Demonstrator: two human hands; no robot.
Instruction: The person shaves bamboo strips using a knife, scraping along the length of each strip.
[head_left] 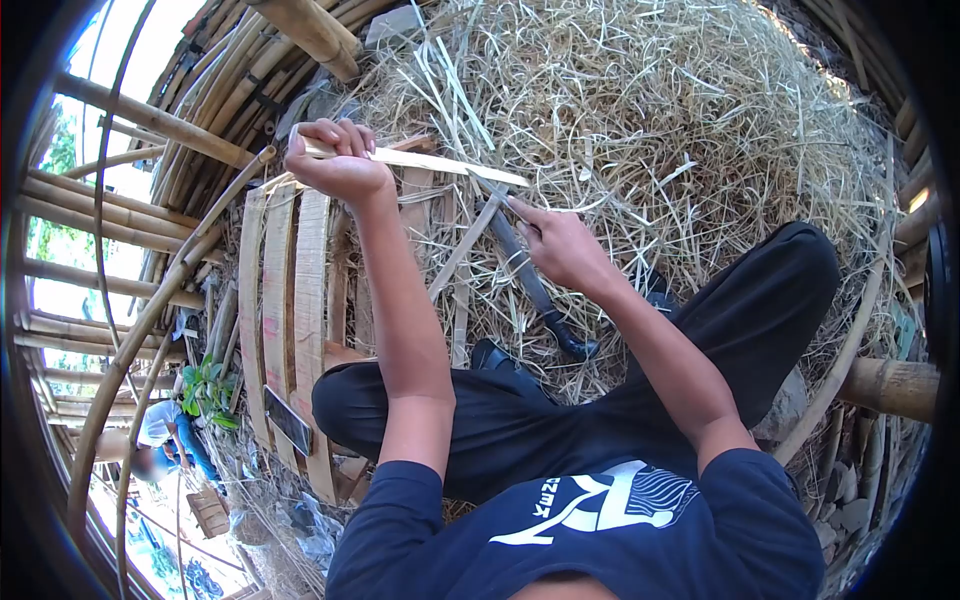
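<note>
My left hand [338, 160] is closed around one end of a long, pale bamboo strip [440, 163], which points right towards my other hand. My right hand [560, 243] has its fingers curled in, with the index fingertip at a narrow, greyish bamboo strip [463, 248] that slants down to the left. Between my knees lies a large knife [525, 268] with a dark, curved handle low down. Its upper end meets the pale strip close to my right fingertips. Exactly how those fingertips pinch is hard to make out.
A heap of dry bamboo shavings [640, 110] spreads ahead. Wooden slats [278, 310] carry a phone [288, 420] beside my left knee. Bamboo poles [120, 215] form a frame at left, beyond which another person [165, 430] bends down. A bamboo post [890, 390] is at right.
</note>
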